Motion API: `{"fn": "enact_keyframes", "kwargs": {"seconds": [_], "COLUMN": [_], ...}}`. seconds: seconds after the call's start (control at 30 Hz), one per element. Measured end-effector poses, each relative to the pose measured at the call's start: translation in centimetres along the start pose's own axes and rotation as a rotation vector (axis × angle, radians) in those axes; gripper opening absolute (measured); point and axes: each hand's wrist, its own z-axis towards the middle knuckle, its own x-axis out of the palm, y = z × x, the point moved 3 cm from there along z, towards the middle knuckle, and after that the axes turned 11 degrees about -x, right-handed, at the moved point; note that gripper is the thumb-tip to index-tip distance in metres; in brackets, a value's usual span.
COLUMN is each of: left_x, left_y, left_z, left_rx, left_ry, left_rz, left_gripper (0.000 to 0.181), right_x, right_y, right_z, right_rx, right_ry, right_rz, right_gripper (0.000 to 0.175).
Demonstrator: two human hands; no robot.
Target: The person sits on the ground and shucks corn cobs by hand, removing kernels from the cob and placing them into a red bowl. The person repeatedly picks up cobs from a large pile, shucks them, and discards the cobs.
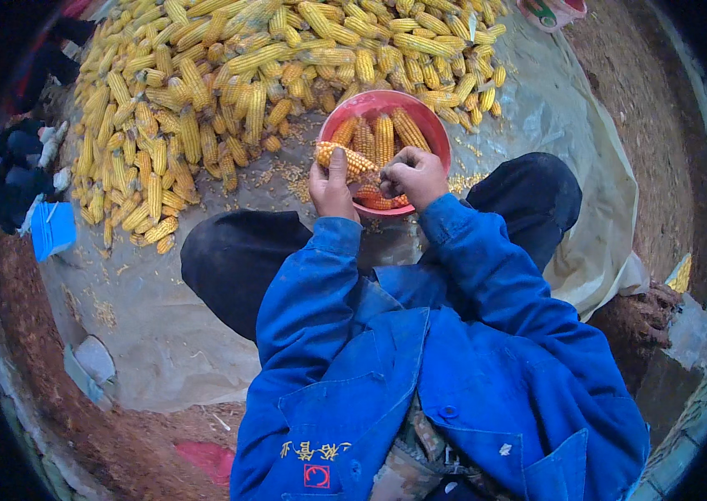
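My left hand [333, 186] grips a yellow corn cob [352, 159] over a red plastic basin [442, 133], with the thumb laid across the kernels. My right hand [417, 177] is at the cob's right end, its fingers curled together; whether something small is pinched in them is hidden. Inside the basin several husked corn cobs [383, 139] lean against the far wall. Redder cobs [373, 201] show below my hands. The basin stands on a plastic sheet between my bent knees.
A large heap of corn cobs [234, 81] rises beyond the basin. Loose kernels [297, 188] lie scattered over the sheet [178, 351]. At the left are a blue container [53, 229] and another person's gloved hand [52, 144]. Bare soil [648, 113] borders the sheet on the right.
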Motion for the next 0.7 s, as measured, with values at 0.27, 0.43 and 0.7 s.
{"fn": "enact_keyframes", "kwargs": {"seconds": [0.27,0.43,0.7], "left_x": [-0.8,-0.7,-0.2], "left_y": [0.6,1.1,2.4], "left_z": [0.7,1.2,2.0], "left_rx": [-0.176,-0.248,-0.298], "left_ry": [0.142,0.22,0.238], "left_rz": [-0.29,-0.329,-0.306], "left_gripper": [0.041,0.041,0.042], "right_x": [-3.2,-10.8,-34.4], "right_y": [6.6,12.4,6.5], "right_z": [-3.1,-6.3,-16.0], "right_rx": [0.006,-0.12,0.052], "right_ry": [-0.006,0.006,-0.254], "right_rz": [0.294,0.264,0.162], "right_gripper": [0.014,0.017,0.02]}}
